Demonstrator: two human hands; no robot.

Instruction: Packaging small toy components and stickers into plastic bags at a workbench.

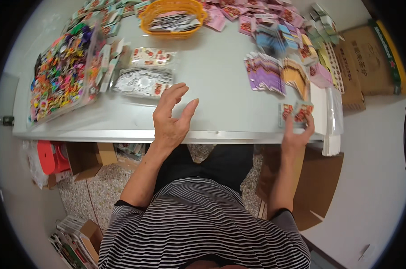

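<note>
My left hand (171, 117) hovers over the near edge of the white table, its thumb and fingers apart and nothing between them. Just beyond it lies a clear plastic bag (144, 84) of white printed packets. At the table's right front corner, my right hand (296, 134) grips a small pale box with red pictures (304, 109) between thumb and fingers. A similar small box (284, 111) lies right beside it, partly behind the thumb. Fanned stacks of purple packets (265, 74) and orange packets (295, 77) rest just beyond that hand.
A clear bin (87, 87) of colourful small trinkets stands at left. The yellow basket (144, 21) at the back holds flat packets. Pink boxes (216, 19) and green boxes (111, 18) are heaped along the far side. Cardboard cartons (366, 58) stand at right.
</note>
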